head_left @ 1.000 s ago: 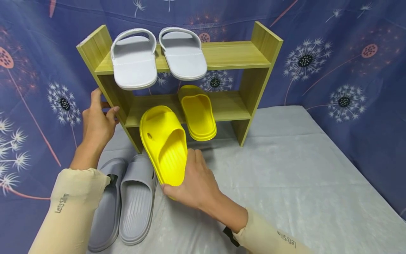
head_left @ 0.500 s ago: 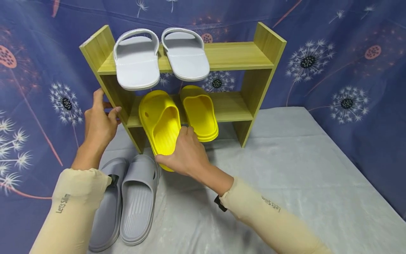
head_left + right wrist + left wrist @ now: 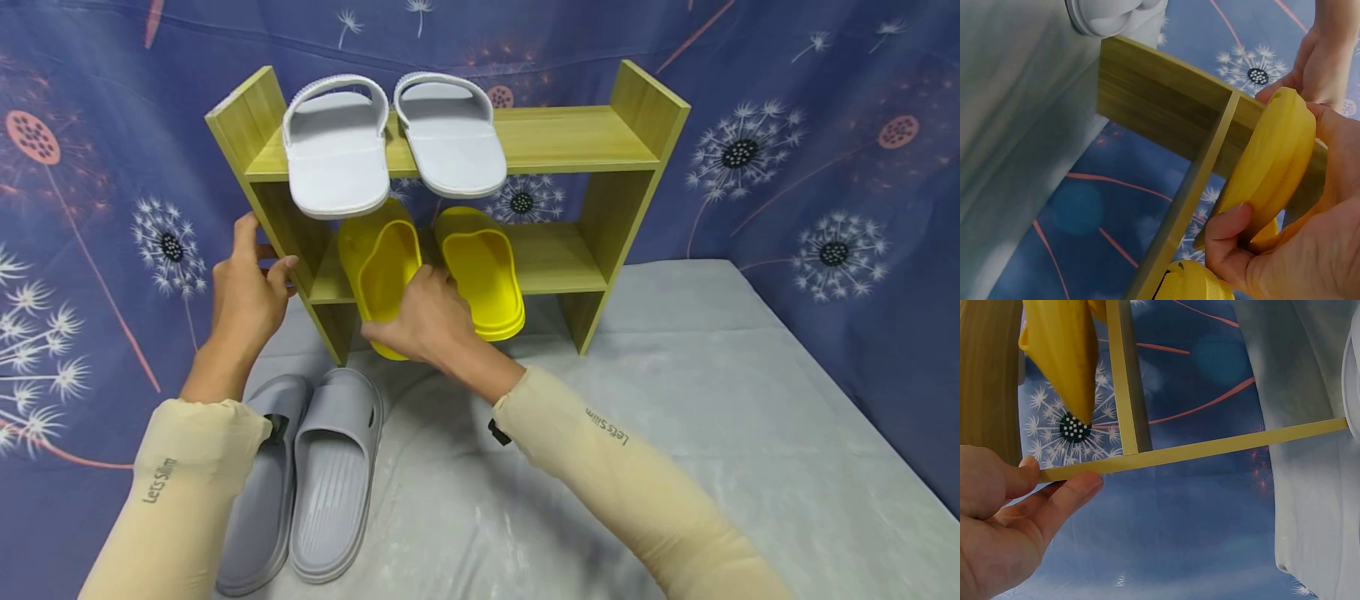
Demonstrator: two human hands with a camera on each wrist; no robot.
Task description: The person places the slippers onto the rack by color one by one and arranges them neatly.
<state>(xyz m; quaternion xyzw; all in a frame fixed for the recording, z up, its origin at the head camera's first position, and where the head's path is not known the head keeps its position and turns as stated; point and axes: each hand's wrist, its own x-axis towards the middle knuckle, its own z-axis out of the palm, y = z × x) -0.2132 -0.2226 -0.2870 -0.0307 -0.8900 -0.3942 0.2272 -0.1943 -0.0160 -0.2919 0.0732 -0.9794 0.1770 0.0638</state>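
My right hand (image 3: 423,317) grips a yellow slipper (image 3: 371,250) by its near end. The slipper's toe reaches over the middle shelf of a small wooden shoe rack (image 3: 566,137), under the white slides. In the right wrist view, fingers curl around this yellow slipper (image 3: 1272,156). Its mate, a second yellow slipper (image 3: 480,267), rests on the same shelf to the right, its near end jutting past the front edge. My left hand (image 3: 251,292) pinches the rack's left side panel; in the left wrist view, thumb and fingers of that left hand (image 3: 1029,512) lie on opposite sides of the panel's edge (image 3: 1210,449).
Two white slides, one on the left (image 3: 341,175) and one on the right (image 3: 457,150), sit on the top shelf. On the grey cloth (image 3: 637,450), a pair of grey slippers (image 3: 326,492) lies at front left. A blue dandelion-print curtain (image 3: 817,158) hangs behind the rack.
My right hand has moved away from me, carrying the yellow slipper from in front of the rack onto the middle shelf's level. The left hand keeps its hold on the panel.
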